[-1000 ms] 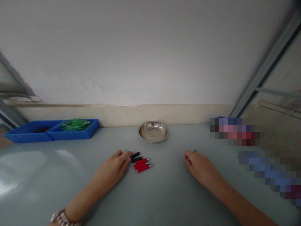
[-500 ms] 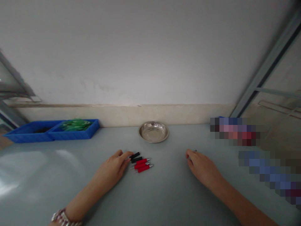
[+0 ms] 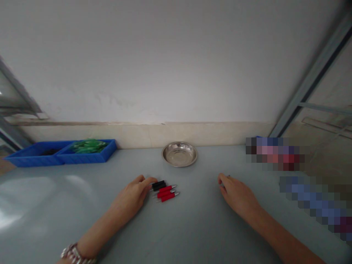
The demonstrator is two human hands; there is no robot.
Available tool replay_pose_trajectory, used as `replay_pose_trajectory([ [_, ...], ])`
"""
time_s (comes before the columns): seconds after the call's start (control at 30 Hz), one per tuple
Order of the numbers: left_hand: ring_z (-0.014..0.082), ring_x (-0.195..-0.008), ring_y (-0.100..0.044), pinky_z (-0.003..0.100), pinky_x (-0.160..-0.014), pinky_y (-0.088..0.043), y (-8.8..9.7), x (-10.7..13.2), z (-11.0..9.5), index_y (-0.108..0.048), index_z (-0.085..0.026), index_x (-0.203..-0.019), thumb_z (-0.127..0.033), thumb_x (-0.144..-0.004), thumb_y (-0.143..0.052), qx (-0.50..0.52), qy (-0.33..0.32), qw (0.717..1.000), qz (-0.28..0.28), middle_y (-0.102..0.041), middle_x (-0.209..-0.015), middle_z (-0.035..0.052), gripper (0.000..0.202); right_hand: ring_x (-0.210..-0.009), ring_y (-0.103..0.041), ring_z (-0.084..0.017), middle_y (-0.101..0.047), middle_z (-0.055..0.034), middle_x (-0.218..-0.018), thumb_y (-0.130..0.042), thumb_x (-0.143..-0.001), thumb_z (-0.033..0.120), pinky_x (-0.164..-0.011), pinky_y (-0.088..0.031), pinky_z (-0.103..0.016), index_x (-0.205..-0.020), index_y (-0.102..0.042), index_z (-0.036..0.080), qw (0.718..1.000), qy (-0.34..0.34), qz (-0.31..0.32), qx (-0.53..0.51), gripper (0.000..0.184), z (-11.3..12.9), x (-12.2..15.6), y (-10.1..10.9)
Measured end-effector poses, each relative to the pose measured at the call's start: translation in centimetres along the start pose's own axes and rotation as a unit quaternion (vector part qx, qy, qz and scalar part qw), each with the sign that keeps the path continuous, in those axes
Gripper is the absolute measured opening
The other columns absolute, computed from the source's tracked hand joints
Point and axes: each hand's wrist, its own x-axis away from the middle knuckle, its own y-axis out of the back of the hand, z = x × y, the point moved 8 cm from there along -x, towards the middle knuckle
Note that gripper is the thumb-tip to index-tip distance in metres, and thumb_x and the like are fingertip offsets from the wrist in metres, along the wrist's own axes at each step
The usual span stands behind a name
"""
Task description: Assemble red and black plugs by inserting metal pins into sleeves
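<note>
My left hand (image 3: pixel 139 190) is closed at the left end of a black pen barrel (image 3: pixel 158 185), its fingertips pinching the barrel's end on the table. A second black barrel lies close against it, partly covered. Just below them are several red pen barrels (image 3: pixel 167 197) with silver tips pointing right, lying side by side at a slight slant. My right hand (image 3: pixel 233 187) rests on the table to the right, fingers curled together. A small grey bit shows by its knuckles, but what the fingers hold is hidden.
A round steel dish (image 3: pixel 179 154) stands near the wall, beyond the pen barrels. At the left are two joined blue trays (image 3: pixel 82 157); one holds green pieces, the other something dark. A co-worker's blurred sleeve (image 3: pixel 313 203) reaches in from the right, beside blurred coloured things (image 3: pixel 275 152).
My left hand has brought the upper black barrel down and right, against the other black one. My right hand has barely moved.
</note>
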Motion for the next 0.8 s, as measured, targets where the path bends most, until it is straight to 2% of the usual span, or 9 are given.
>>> replay_pose_trajectory([
  [0.23, 0.0178, -0.074, -0.057, 0.03, -0.072, -0.044, 0.5, 0.1, -0.4, -0.052, -0.023, -0.112, -0.027, -0.088, -0.027, -0.006, -0.007, 1.0, -0.019, -0.053, -0.088, 0.0051, 0.035, -0.08, -0.059, -0.021, -0.061, -0.0073, -0.084, -0.044, -0.082, 0.018, -0.063, -0.038, -0.027, -0.092, -0.052, 0.017, 1.0, -0.011, 0.003, -0.011, 0.013, 0.0, 0.2, 0.2],
  [0.37, 0.0182, -0.073, -0.058, 0.031, -0.072, -0.046, 1.1, 0.7, -2.0, -0.054, -0.022, -0.108, -0.033, -0.087, -0.03, -0.018, -0.021, 0.999, -0.028, -0.054, -0.092, 0.0058, 0.033, -0.079, -0.059, -0.021, -0.058, -0.0085, -0.088, -0.046, -0.082, 0.02, -0.063, -0.038, -0.028, -0.094, -0.052, 0.017, 1.0, -0.013, -0.019, -0.015, 0.014, 0.0, 0.3, 0.5],
  [0.53, 0.0165, -0.074, -0.059, 0.03, -0.072, -0.047, 0.2, 1.7, -4.4, -0.058, -0.024, -0.098, -0.037, -0.087, -0.033, -0.019, -0.068, 0.997, 0.023, -0.055, -0.094, 0.0042, 0.03, -0.078, -0.059, -0.02, -0.056, -0.0084, -0.091, -0.045, -0.083, 0.021, -0.064, -0.039, -0.029, -0.096, -0.051, 0.017, 1.0, -0.015, -0.018, -0.014, 0.015, 0.3, 0.5, 0.8],
  [0.67, 0.0184, -0.08, -0.059, 0.033, -0.075, -0.047, -0.3, 1.9, -4.6, -0.057, -0.023, -0.098, -0.035, -0.088, -0.033, -0.012, -0.08, 0.996, 0.031, -0.055, -0.099, 0.005, 0.029, -0.079, -0.059, -0.021, -0.055, -0.0086, -0.091, -0.045, -0.084, 0.021, -0.065, -0.04, -0.029, -0.098, -0.052, 0.016, 1.0, -0.018, -0.009, -0.021, 0.017, 0.5, 0.6, 1.0],
  [0.8, 0.0176, -0.079, -0.059, 0.032, -0.075, -0.048, -0.2, 1.9, -4.8, -0.058, -0.023, -0.096, -0.035, -0.087, -0.034, 0.004, -0.093, 0.995, 0.033, -0.057, -0.097, 0.0045, 0.028, -0.081, -0.059, -0.021, -0.055, -0.0086, -0.091, -0.046, -0.083, 0.021, -0.065, -0.04, -0.029, -0.099, -0.052, 0.017, 1.0, -0.017, -0.011, -0.019, 0.018, 0.5, 0.5, 0.9],
])
